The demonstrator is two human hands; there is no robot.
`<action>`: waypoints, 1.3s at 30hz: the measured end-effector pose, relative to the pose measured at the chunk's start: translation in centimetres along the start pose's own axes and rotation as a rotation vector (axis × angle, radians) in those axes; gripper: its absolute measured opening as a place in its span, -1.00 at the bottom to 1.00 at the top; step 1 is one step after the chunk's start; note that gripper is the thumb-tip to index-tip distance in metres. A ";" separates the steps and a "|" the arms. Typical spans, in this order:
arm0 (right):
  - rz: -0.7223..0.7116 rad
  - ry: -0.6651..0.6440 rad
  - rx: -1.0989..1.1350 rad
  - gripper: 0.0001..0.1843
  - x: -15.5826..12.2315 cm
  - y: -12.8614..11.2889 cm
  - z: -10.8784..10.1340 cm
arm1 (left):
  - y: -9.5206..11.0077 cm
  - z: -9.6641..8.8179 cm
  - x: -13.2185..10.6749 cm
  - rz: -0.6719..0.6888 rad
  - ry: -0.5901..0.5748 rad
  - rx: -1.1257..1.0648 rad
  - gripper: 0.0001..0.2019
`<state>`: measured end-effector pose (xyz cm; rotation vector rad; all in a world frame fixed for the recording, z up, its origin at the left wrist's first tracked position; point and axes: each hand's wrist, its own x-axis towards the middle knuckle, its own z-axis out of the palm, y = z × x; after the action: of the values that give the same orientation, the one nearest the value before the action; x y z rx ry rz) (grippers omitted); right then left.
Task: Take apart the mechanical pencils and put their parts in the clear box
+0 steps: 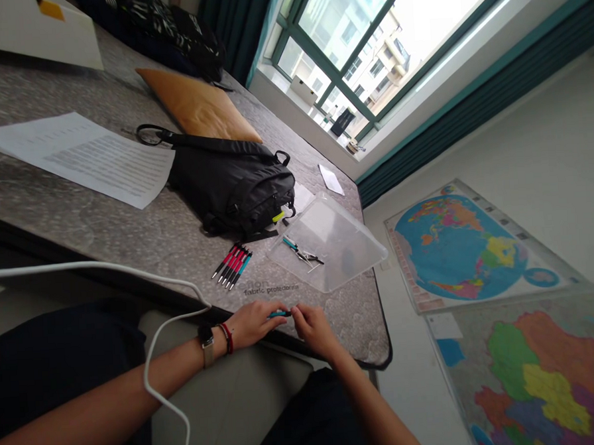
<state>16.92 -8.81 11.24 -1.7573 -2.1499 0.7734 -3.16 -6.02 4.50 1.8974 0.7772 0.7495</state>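
Near the front edge of the mattress, my left hand (256, 323) grips the teal barrel of a pen (278, 314). My right hand (312, 326) pinches the pen's black end, its fingers closed and partly hiding it. Just beyond my hands, several red-and-black pens (231, 264) and a teal one lie side by side in a row. To their right is a clear plastic tray (351, 263) holding loose pen parts (303, 254), among them a teal barrel and thin white pieces.
Behind the pens sits a black backpack (235, 179), with a padded orange-brown envelope (206, 111) past it. Printed paper (94, 157) lies at the left. A white cable (144, 265) crosses in front of the mattress edge and over my left forearm. Maps (457, 247) hang on the right wall.
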 end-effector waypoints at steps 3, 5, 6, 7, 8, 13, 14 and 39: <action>0.063 0.081 0.055 -0.46 0.4 0.5 -0.2 | -0.4 0.0 0.0 -0.045 0.077 0.003 -0.65; 0.095 0.140 0.088 -0.43 0.9 0.7 -0.5 | -0.5 0.0 0.1 -0.076 0.113 -0.040 -0.68; 0.109 0.166 0.109 -0.41 1.1 0.9 -0.6 | -0.6 0.0 0.2 -0.087 0.118 -0.069 -0.71; 0.124 0.190 0.146 -0.41 1.4 1.1 -0.6 | -0.6 0.0 0.2 -0.095 0.117 -0.097 -0.75; 0.142 0.207 0.203 -0.42 1.6 1.2 -0.5 | -0.6 0.0 0.3 -0.105 0.113 -0.121 -0.78; 0.183 0.123 0.567 -0.53 3.0 1.7 1.6 | -0.4 0.2 0.5 -0.181 0.138 -0.201 -0.76; 0.169 0.093 0.596 -0.55 3.4 1.6 2.2 | -0.4 0.2 0.5 -0.194 0.142 -0.207 -0.76; 0.513 -0.272 0.691 -0.75 16.0 -1.2 7.4 | -0.5 -1.7 0.6 -0.055 0.089 0.241 -0.75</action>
<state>8.35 4.69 3.72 -1.8603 -1.2718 1.7133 -4.18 -4.54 4.82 2.0582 1.0097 0.7368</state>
